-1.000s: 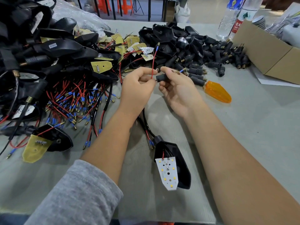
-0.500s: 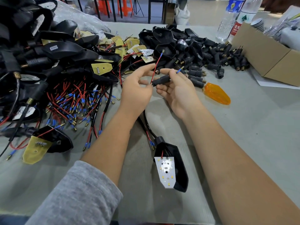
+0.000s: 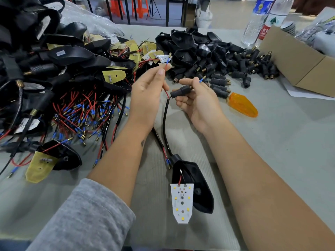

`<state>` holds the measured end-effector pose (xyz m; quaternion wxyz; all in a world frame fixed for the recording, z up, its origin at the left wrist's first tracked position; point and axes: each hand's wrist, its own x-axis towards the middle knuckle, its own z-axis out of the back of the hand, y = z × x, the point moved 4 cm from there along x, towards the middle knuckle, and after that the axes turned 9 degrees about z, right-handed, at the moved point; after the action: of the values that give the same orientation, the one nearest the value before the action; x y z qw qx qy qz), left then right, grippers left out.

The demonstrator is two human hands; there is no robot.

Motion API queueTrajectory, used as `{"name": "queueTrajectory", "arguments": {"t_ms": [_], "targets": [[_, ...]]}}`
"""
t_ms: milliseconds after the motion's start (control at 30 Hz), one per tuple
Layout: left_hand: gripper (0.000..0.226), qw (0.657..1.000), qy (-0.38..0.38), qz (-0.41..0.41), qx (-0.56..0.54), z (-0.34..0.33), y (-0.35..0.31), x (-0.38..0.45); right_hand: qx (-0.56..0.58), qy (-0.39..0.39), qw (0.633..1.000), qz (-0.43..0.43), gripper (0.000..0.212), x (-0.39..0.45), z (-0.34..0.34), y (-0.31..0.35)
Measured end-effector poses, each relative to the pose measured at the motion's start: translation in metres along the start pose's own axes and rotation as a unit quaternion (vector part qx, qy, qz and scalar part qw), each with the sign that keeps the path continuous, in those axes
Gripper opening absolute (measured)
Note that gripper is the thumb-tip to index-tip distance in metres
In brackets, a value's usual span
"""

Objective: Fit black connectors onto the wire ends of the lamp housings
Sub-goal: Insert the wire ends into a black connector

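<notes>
1. I see my left hand [image 3: 147,91] raised over the desk [image 3: 282,142], thumb and forefinger pinching a thin red wire [image 3: 165,91] just below its blue-sleeved, brass-tipped end.
2. My right hand [image 3: 197,98] lies palm up, fingers curled round a connector [image 3: 179,91], a matte black rubbery cylinder with a threaded brass neck. Its thumb and forefinger also pinch a second wire end [image 3: 201,80], blue-sleeved and poking up past the fingertip.
3. The red wire joins a glossy black cable [image 3: 164,124] just beside the connector's wide mouth. I cannot tell whether the cable passes into the connector.
4. The cable curves down to the housing [image 3: 197,185], a black plastic teardrop shell lying on the desk between my forearms. A white wedge-shaped LED board [image 3: 181,201] with small yellow chips lies tilted out of its front.
5. To the left, a tangle of black housings with yellowish boards [image 3: 114,76] and many red wires [image 3: 79,113] ending in blue sleeves and brass tips is heaped up.
6. Behind my hands lies a pile of loose connectors [image 3: 241,67] and empty black shells, dull and rounded.
7. An orange translucent lens [image 3: 243,105], pointed like a leaf, lies to the right of my right hand.
8. A brown cardboard box [image 3: 297,60] stands at the far right, with two clear plastic bottles [image 3: 257,20] behind it.
9. The desk top is pale grey with a fine ribbed texture near me. A grey knit sleeve [image 3: 85,218] covers my left upper arm.
</notes>
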<state>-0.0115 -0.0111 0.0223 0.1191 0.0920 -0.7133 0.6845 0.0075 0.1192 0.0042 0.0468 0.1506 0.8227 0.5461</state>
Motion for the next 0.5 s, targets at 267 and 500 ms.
{"name": "queueTrajectory", "arguments": {"t_ms": [267, 500], "targets": [[0.014, 0.999, -0.037, 0.031, 0.017, 0.005, 0.006, 0.003, 0.082, -0.051, 0.995, -0.019, 0.043, 0.003, 0.008, -0.002], [0.008, 0.991, -0.028, 0.038, 0.124, 0.005, 0.011, 0.002, 0.107, -0.061, 0.992, -0.024, 0.041, 0.004, 0.011, -0.003]]}}
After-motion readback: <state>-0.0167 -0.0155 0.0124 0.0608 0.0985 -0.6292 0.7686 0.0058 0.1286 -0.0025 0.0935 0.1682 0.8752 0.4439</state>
